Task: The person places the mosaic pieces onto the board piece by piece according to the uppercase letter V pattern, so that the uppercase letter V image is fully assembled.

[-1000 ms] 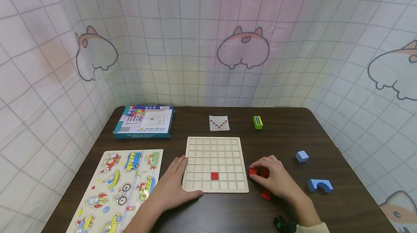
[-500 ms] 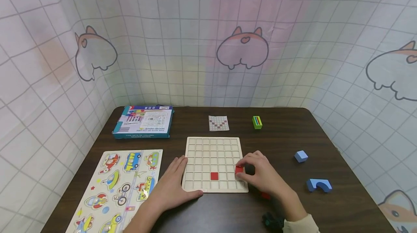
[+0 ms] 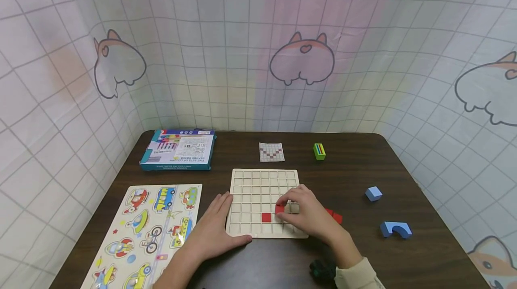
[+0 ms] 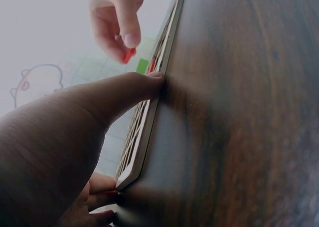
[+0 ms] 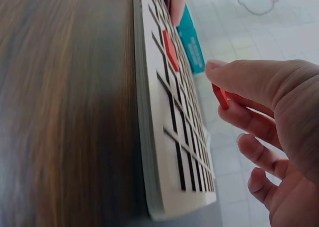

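A pale wooden grid board [image 3: 256,190] lies in the middle of the table, with one red square tile [image 3: 266,217] sitting in a cell of its second row from the front. My left hand [image 3: 212,230] rests at the board's front left corner, thumb along the front edge and fingers on the left side. Over the board, just right of the placed tile, my right hand [image 3: 308,215] pinches another red square tile [image 3: 279,208]. The right wrist view shows this held tile [image 5: 220,96] between thumb and index finger, raised above the grid. Several loose red tiles [image 3: 337,218] lie right of the board, partly hidden by my right hand.
A small pattern card [image 3: 272,152] and a green block [image 3: 319,151] lie behind the board. Blue blocks, a cube [image 3: 373,194] and an arch [image 3: 396,229], stand at right. At left are a picture puzzle board [image 3: 141,235] and a flat box [image 3: 177,151].
My right hand has carried a red tile leftward from the loose tiles to over the board near the placed one. My left hand stays at the board's corner.
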`<state>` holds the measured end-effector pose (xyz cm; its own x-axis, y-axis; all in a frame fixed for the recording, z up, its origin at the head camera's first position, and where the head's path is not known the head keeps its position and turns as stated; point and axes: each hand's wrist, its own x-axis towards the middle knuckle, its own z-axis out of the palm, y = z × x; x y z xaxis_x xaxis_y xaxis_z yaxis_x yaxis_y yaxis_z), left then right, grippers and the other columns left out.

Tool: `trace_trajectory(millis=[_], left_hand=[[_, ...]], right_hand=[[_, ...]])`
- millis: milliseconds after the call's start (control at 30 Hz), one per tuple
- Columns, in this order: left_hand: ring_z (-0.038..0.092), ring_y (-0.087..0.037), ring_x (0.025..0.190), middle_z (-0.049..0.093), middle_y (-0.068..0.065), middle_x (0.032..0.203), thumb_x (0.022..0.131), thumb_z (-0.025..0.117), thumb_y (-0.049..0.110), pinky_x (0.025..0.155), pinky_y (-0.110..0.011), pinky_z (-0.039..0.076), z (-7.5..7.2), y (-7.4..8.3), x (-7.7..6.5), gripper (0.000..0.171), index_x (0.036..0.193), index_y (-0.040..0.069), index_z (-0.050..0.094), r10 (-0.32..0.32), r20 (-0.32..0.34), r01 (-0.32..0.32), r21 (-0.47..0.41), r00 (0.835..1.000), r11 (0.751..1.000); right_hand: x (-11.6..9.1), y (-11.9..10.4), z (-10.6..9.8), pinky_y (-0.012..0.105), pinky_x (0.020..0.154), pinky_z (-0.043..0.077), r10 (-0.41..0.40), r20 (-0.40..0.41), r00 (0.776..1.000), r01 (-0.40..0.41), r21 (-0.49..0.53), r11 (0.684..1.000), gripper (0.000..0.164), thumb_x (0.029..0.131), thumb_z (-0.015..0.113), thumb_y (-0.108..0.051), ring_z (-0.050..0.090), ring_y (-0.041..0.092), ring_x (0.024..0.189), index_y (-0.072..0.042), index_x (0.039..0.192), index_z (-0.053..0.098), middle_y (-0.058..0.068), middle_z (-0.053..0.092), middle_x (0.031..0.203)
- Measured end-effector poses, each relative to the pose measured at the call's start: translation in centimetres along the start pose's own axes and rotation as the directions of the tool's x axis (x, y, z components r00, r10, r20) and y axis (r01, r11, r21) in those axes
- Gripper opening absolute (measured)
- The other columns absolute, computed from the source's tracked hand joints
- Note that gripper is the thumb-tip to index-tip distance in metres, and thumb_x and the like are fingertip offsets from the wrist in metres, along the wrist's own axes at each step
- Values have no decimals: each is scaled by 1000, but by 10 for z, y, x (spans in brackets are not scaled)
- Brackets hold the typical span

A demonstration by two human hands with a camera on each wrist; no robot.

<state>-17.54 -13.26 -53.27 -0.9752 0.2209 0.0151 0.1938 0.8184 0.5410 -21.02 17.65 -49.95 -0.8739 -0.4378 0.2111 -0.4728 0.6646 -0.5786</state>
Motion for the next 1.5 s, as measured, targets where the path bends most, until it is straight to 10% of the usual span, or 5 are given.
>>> trace_trajectory(millis=[633,1500], left_hand=[[26,-36,172,35,-9,182,76,87,81,134,-58,37,-2,1,-1,132,174,9,37,7,1,-7,0,1000,1000],[25,-37,173,34,-11,182,76,85,83,134,-59,36,-2,0,0,132,174,9,35,12,10,-12,3,1000,1000]], right_hand=[[25,-21,25,39,93,50,-69,33,997,69,-9,998,15,95,90,-27,59,23,103,-24,108,83,-11,77,107],[46,-23,46,43,98,47,2,75,997,-2,-11,1000,18,93,91,-25,55,15,103,-22,110,85,-8,77,108]])
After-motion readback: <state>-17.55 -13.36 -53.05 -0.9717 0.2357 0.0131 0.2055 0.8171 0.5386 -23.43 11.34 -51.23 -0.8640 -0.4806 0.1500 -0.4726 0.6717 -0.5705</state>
